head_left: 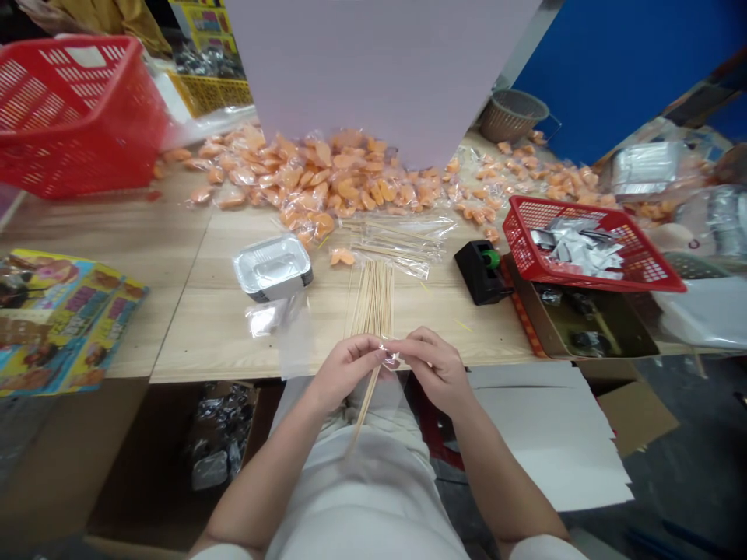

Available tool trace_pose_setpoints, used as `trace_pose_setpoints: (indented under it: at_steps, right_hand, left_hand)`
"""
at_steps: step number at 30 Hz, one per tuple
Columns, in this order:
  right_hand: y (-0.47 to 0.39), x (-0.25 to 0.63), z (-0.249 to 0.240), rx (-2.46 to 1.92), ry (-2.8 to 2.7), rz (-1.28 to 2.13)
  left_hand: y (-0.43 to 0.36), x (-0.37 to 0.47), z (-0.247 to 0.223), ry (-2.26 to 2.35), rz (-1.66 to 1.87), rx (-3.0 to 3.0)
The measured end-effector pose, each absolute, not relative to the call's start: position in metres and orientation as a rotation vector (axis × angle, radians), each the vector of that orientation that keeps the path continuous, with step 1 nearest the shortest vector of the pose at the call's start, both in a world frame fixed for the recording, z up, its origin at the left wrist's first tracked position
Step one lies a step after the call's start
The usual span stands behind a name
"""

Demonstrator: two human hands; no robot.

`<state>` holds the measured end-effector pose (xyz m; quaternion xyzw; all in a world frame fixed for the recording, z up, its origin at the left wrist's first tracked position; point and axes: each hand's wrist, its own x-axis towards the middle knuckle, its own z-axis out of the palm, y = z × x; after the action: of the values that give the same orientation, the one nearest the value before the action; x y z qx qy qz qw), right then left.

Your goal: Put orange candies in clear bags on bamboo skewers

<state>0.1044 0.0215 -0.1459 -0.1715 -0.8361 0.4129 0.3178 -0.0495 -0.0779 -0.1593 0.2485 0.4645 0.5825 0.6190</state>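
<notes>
Just off the front edge of the table, my left hand [350, 369] and my right hand [435, 365] meet with their fingertips nearly together. Both pinch a small piece of clear plastic wrap [389, 356]. A few thin wooden skewers [365, 408] hang from the left fingers, slanting down toward my lap; their upper ends are hidden by the hands and plastic. Right behind the hands a bundle of loose wooden skewers [373, 299] lies on the table. Past it are skewers in clear bags [402, 241].
Orange wrapped pieces [350, 179] heap along the back. Left are foil trays [273, 268], printed packaging sheets [64, 319] and a red basket [117, 117]. Right stand a black tape dispenser [482, 272] and a red basket of sachets [589, 272]. Below is an open carton [157, 467].
</notes>
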Motion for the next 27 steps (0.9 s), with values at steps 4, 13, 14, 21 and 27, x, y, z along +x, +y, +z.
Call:
trace_pose_setpoints:
  at_steps: [4,13,14,21,27]
  right_hand:
    - [0.022,0.104,-0.145,-0.442,-2.220,1.069]
    - [0.024,0.111,-0.154,-0.613,-2.019,1.275]
    - [0.024,0.110,-0.155,-0.649,-1.944,1.361]
    - [0.030,0.096,-0.158,-0.977,-1.795,1.496]
    - [0.037,0.099,-0.164,-1.018,-1.673,1.771]
  left_hand:
    - [-0.078,-0.051,-0.157,1.015,1.340,0.555]
    - [-0.074,-0.045,-0.159,1.290,1.387,0.589]
    - [-0.073,-0.044,-0.159,1.321,1.384,0.589]
    - [-0.073,-0.047,-0.158,1.342,1.357,0.591]
    - [-0.073,-0.050,-0.165,1.406,1.319,0.667]
